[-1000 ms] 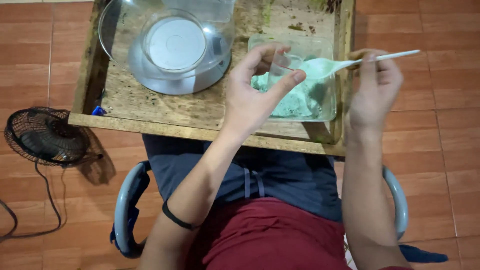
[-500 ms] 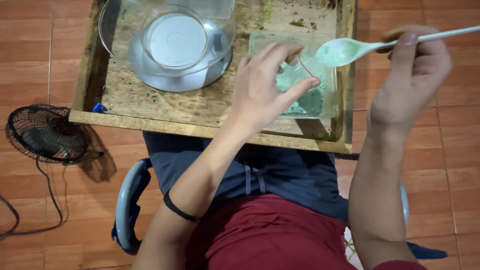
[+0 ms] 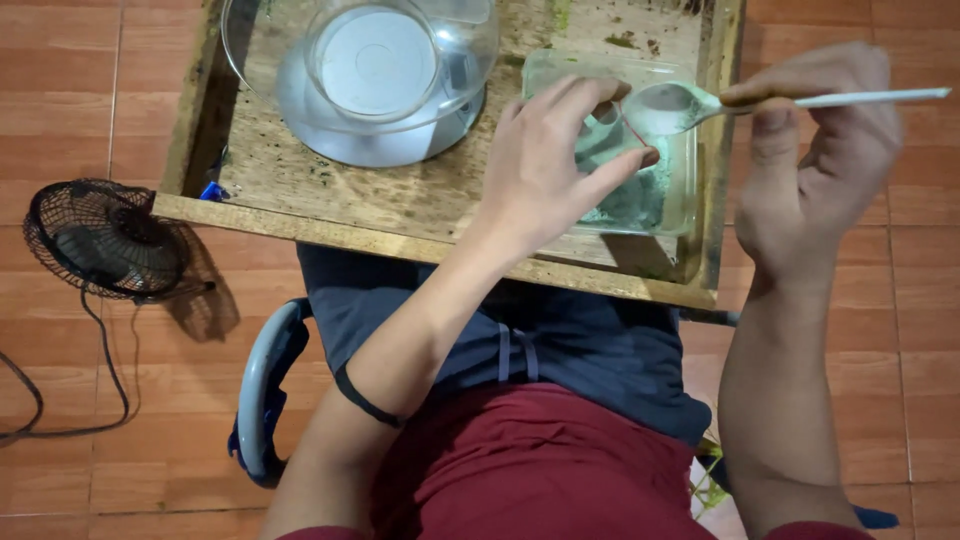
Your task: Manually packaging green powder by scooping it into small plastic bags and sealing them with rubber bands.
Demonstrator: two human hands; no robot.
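Dark red cloth is filling the bottom centre of the frame: we are looking down at the maroon shorts [image 3: 540,465] and, just above them, the grey-blue shirt [image 3: 590,355] of the person seated on a chair with a curved grey tubular frame [image 3: 262,375], which is showing at the lower left. A thin black band [image 3: 362,402] is circling the left forearm.

Moving up, we are seeing a worn brown wooden tray-table [image 3: 340,190] crossing the lap. Our left hand [image 3: 545,165] is hovering over its right part, thumb and fingers curled toward each other and pinching a thin red loop [image 3: 632,128] that looks like a rubber band. Our right hand [image 3: 815,160], at the right edge of the frame, is clasping the handle of a white plastic spoon [image 3: 690,103] between thumb and fingers; the spoon's bowl, dusted pale green, is pointing left and hanging just beside the left fingertips.

Beneath both is sitting a clear rectangular plastic container [image 3: 680,190] holding pale green powder [image 3: 625,200], in the tray's right part.

Farther up, at the upper centre, a clear glass bowl [image 3: 360,62] is resting on a round silver scale [image 3: 400,140]. On the reddish-brown tiled floor [image 3: 60,80], at the left, a small black wire-caged fan [image 3: 100,240] is standing with its cord trailing down.
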